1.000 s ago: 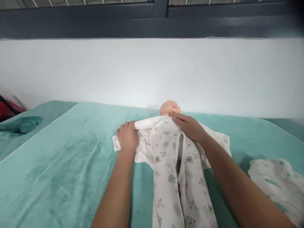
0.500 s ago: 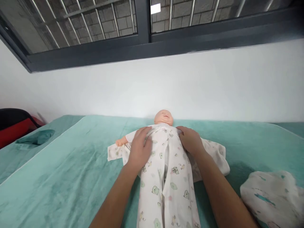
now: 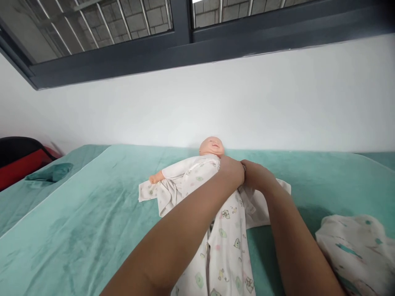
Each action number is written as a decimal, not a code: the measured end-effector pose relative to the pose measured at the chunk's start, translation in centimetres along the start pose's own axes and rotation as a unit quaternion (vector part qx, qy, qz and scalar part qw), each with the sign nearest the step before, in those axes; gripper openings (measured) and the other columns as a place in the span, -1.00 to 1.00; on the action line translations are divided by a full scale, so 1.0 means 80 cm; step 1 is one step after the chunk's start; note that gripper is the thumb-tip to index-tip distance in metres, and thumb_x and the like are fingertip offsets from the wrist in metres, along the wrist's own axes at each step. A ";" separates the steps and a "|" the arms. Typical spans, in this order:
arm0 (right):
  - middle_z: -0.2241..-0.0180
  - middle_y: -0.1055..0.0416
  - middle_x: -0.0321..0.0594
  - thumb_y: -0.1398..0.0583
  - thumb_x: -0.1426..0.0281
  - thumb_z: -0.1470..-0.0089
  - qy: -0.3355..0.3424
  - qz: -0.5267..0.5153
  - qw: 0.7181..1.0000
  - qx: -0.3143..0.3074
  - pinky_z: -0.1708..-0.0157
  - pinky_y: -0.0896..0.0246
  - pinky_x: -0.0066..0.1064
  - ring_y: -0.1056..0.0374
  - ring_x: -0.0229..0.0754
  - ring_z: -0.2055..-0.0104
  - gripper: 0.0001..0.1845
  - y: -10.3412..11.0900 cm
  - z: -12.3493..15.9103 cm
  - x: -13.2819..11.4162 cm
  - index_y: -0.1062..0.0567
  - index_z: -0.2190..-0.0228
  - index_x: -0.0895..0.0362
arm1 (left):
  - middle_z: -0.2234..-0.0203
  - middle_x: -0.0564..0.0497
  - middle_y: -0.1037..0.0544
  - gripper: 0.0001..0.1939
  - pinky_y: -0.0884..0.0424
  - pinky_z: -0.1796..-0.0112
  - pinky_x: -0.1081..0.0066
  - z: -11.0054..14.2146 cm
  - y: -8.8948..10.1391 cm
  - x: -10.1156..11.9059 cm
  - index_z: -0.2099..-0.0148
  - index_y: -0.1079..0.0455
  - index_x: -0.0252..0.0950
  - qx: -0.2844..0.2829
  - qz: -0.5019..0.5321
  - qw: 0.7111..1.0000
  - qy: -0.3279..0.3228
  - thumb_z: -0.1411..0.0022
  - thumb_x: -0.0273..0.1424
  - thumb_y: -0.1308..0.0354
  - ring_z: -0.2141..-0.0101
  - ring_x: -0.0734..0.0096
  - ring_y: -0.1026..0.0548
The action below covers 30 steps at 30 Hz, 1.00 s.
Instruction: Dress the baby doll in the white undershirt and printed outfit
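A baby doll lies on its back with its head toward the wall. A white romper printed with small green figures covers its front and legs. On the left the doll's arm, in a plain white sleeve, lies outside the romper's empty printed sleeve. My left hand reaches across the chest to the doll's shoulder on the right. Right against it, my right hand is bent over the same spot. The fingers of both hands are hidden, as is the doll's arm on that side.
Green cloth covers the bed beneath the doll. A crumpled white printed cloth lies at the lower right. At the far left is a red and black object. Behind rise a white wall and a dark window frame.
My left hand has moved right from the doll's left-side chest to meet my right hand at the other shoulder. The romper's front has shifted to the right side.
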State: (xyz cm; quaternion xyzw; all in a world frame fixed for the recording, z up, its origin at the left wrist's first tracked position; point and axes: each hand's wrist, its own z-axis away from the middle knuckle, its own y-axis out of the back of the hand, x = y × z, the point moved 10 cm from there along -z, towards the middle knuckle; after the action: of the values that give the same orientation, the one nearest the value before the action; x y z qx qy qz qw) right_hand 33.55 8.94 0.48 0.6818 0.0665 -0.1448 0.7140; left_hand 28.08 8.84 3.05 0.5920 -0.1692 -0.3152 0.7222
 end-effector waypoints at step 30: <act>0.25 -0.55 -0.22 -0.25 0.46 0.28 -0.087 -0.667 0.656 0.341 0.22 -0.41 -0.35 -0.50 -0.16 0.17 -0.75 0.061 0.023 0.097 -0.46 0.41 0.05 | 0.03 -0.12 -0.56 -0.71 -0.39 0.04 0.17 0.085 0.029 -0.120 0.01 -0.41 -0.25 0.173 0.155 0.970 0.073 -0.29 -0.25 -0.06 0.01 0.09 -0.49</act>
State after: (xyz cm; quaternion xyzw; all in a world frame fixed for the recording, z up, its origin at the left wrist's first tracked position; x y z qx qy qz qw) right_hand 42.15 6.32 3.03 0.6342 0.3874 -0.6533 0.1447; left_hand 17.34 10.27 8.17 0.6961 -0.2580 -0.1210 0.6590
